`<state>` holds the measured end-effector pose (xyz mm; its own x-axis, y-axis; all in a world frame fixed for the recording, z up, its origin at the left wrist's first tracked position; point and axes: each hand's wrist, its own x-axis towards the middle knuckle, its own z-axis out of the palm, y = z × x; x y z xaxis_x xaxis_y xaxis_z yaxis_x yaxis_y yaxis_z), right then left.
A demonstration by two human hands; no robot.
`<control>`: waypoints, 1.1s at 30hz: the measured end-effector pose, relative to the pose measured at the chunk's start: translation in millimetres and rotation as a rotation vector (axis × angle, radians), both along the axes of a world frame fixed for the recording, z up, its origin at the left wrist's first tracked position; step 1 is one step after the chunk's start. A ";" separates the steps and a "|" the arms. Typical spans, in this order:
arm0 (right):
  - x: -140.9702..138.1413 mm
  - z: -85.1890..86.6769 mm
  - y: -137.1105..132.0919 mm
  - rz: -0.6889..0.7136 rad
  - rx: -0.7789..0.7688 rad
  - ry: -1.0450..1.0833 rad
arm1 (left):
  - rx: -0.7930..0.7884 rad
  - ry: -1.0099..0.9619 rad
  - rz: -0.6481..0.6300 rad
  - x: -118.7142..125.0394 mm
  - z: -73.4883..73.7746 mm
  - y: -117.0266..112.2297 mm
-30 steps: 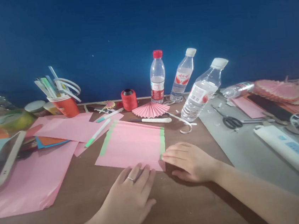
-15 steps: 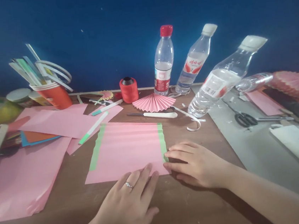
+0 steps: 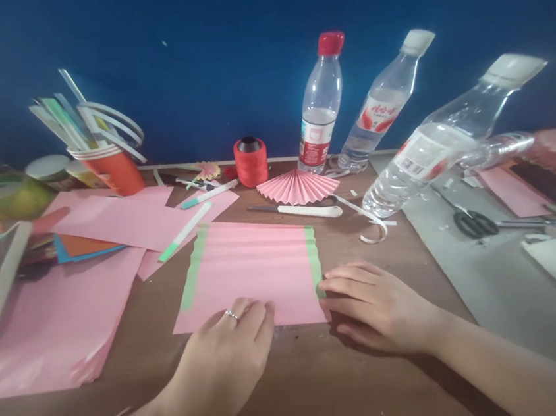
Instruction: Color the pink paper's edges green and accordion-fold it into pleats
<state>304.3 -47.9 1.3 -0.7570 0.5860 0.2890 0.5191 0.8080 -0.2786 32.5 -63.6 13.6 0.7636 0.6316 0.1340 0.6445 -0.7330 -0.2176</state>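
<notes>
A sheet of pink paper (image 3: 255, 270) with green strips down both sides lies before me, its upper part rippled with crosswise creases. Over its lower edge, left of the middle, my left hand (image 3: 228, 352) is closed, fingers bent and together; the thumb and fingertips are hidden. A ring and a bracelet show on that side. My right hand (image 3: 375, 304) is open at the lower right corner, its fingertips touching the paper's right edge. Beyond the sheet lie a pleated pink paper fan (image 3: 298, 188) and a white-handled craft knife (image 3: 309, 211).
A red thread spool (image 3: 251, 163) and bottles, including a red-capped bottle (image 3: 320, 111), stand at the back. Left are a red paper cup (image 3: 112, 169) of strips and more pink sheets (image 3: 56, 324). Scissors (image 3: 475, 222) lie on a grey mat (image 3: 463, 268) at right.
My left hand has slid left along the paper's lower edge, and its spread fingers have bent and drawn together. The right hand stays by the right edge. The view has shifted slightly left.
</notes>
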 end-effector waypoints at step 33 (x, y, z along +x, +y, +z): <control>-80.3 36.0 -0.3 -0.198 -0.222 -0.259 | -0.222 -0.089 0.053 -64.8 6.2 18.6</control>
<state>224.0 -48.2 37.3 -0.6541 0.7550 -0.0475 0.7352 0.6197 -0.2746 -32.2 -44.9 19.7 0.7201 0.6919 0.0528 0.6927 -0.7212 0.0048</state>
